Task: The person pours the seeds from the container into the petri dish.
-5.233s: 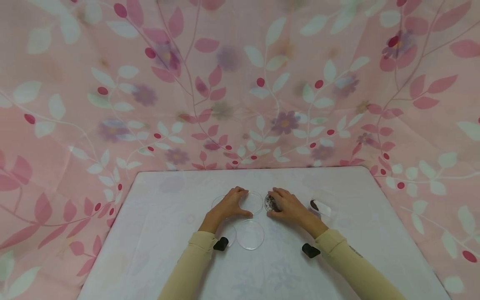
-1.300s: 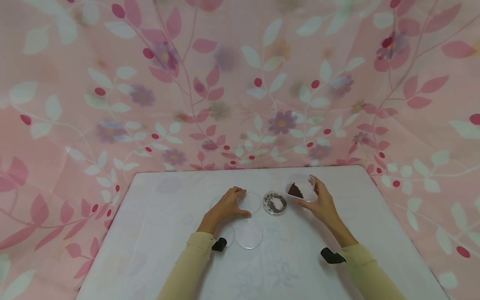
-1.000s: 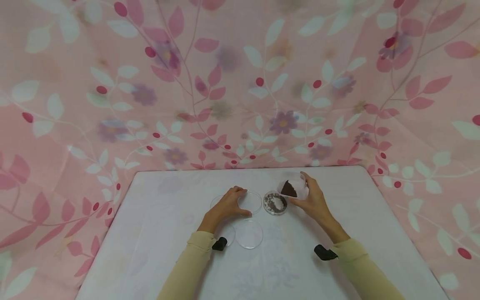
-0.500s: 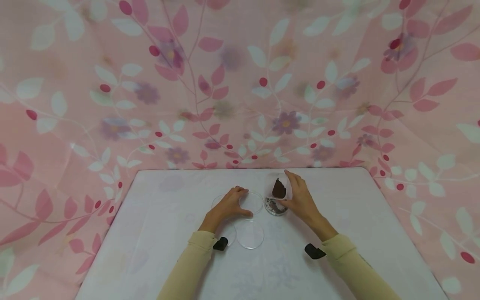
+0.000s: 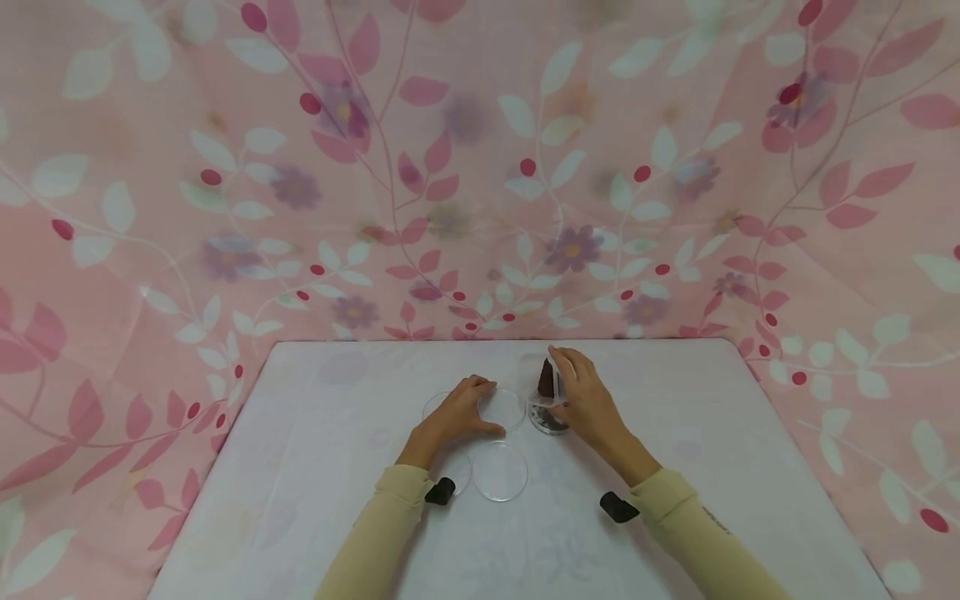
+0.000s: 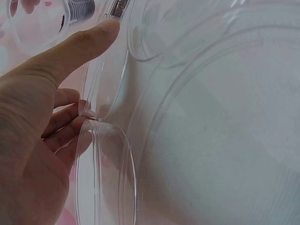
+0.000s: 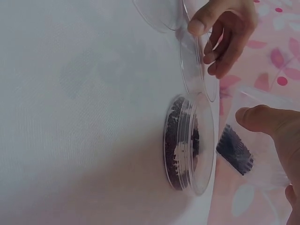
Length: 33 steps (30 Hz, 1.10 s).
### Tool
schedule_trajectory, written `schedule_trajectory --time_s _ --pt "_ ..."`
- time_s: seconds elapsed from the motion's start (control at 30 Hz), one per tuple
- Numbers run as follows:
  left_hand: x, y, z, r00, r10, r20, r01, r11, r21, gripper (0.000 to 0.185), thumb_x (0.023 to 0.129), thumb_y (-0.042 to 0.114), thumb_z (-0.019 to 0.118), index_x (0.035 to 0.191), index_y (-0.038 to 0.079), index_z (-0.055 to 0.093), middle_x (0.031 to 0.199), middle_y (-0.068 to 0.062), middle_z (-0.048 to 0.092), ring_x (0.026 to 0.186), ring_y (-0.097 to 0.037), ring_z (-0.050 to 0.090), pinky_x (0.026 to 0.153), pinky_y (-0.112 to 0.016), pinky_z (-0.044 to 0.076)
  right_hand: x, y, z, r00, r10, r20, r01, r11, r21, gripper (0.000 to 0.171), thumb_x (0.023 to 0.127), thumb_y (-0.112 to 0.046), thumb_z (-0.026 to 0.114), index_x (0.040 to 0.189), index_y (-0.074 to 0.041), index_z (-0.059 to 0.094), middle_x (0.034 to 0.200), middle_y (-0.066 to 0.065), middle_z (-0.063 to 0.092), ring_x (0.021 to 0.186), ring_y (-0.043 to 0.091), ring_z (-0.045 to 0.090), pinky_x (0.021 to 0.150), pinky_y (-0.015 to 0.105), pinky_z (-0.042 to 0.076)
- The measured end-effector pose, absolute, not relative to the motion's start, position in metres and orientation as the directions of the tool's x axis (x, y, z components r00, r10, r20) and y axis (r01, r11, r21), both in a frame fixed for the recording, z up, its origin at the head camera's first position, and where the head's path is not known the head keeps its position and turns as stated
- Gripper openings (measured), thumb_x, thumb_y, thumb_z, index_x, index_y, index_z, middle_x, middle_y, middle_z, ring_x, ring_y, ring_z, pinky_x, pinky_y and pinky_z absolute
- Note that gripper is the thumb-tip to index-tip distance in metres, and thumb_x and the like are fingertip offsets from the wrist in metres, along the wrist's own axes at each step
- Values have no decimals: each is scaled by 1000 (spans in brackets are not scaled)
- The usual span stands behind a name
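Observation:
My right hand (image 5: 588,408) grips a clear plastic tub (image 5: 531,379) with dark soil-like material (image 7: 234,150) inside. The tub is tilted over a round petri dish (image 5: 546,423), which holds dark crumbs and a patch of white powder (image 7: 179,157). Just left of it, my left hand (image 5: 453,414) holds an empty clear petri dish (image 5: 510,408) on the table, thumb at the near rim and fingers at the far side. In the left wrist view, the thumb (image 6: 89,44) presses the rim and the fingertips touch the other side.
A clear dish (image 5: 500,472) lies in front of the held one. Another dish (image 5: 461,471) sits partly behind the left wrist, and one more rim (image 5: 429,404) shows left of the hand. The white table (image 5: 337,533) ends at a pink floral cloth (image 5: 450,167).
Earlier my right hand was at the crumb-filled dish, with the tub standing to its right. It has since lifted the tub and brought it left over that dish, tilting it. My left hand stays put.

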State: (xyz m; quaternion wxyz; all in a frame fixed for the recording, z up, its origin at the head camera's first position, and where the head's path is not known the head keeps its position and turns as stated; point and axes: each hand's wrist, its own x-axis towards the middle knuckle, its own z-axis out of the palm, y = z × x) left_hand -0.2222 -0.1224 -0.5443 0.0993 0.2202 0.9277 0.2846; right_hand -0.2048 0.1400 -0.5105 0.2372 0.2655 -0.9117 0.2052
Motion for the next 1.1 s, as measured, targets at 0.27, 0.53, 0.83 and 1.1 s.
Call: schedule_trajectory --time_s 0.27,0.53,0.83,1.1 --pt "-220 -123 -543 -883 467 -40 364 736 571 88 71 47 85 141 6 52 136 -10 52 128 -24 48 112 -42 41 -208 133 -511 -714 -437 548 -594 792 -141 106 55 -10 93 147 -2 40 140 18 48 132 35 44 106 45 46" --pt "-221 -122 -542 -878 479 -22 383 728 568 88 71 46 85 141 5 52 135 -10 53 127 -24 49 112 -41 41 -209 130 -509 -694 -461 553 -587 807 -64 110 54 -18 97 147 -4 40 139 19 49 130 34 47 106 43 46" --pt "-219 -125 -544 -876 482 -18 388 727 567 88 71 47 86 140 3 53 134 -11 54 126 -25 50 110 -42 43 -210 121 -513 -671 -484 561 -593 805 -14 98 62 -15 91 147 -6 42 138 18 52 129 34 49 106 41 47" --pt "-224 -125 -549 -873 488 4 404 716 569 88 71 48 85 140 4 53 134 -9 54 127 -24 50 110 -40 43 -211 118 -508 -682 -506 527 -574 818 42 101 63 -18 91 149 -8 39 142 17 50 133 33 47 109 39 44"
